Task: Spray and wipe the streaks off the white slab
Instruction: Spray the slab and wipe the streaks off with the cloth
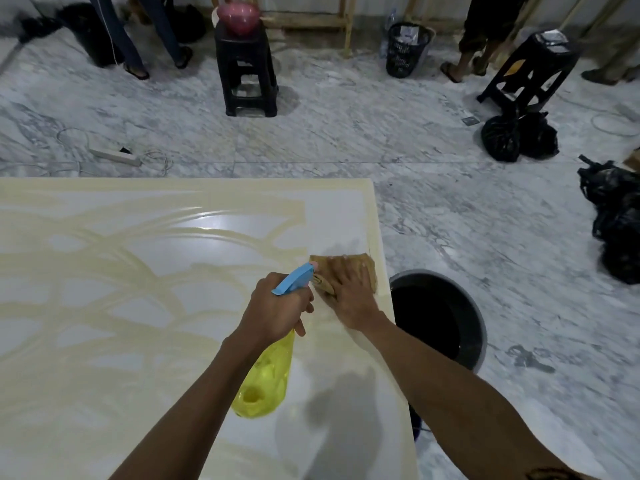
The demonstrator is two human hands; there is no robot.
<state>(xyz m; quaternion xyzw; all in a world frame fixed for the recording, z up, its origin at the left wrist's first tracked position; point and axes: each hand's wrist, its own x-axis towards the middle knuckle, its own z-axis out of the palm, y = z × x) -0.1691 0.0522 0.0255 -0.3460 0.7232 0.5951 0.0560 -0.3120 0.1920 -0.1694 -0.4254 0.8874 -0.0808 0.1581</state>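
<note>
The white slab (221, 237) lies flat and fills the lower left of the view, its right edge running past a dark round bin (438, 317) that stands on the marble floor (346, 133). Pale yellow streaks (104, 268) loop in broad arcs over most of the slab; a patch near the far right corner looks cleaner.

The left hand (277, 310) is wrapped around the neck of a spray bottle (266, 372), yellow in the body with a blue trigger head (294, 278), its nozzle aimed toward the cloth. The right hand (349, 292) lies flat with fingers spread on a folded tan cloth (367, 268), pressing it to the slab just beside the right edge.

The step in hand appears to be wiping the right margin. To do it well, the person should mist the streaked area just ahead of the cloth rather than soaking the cloth itself, then press with the whole palm and draw long, overlapping strokes across the arcs. Working from the cleaner corner outward avoids dragging residue back over finished surface. Refolding the cloth to a fresh face would help once it loads up, since a dirty face is likely to smear. Most of the slab is not yet cleaned.
</note>
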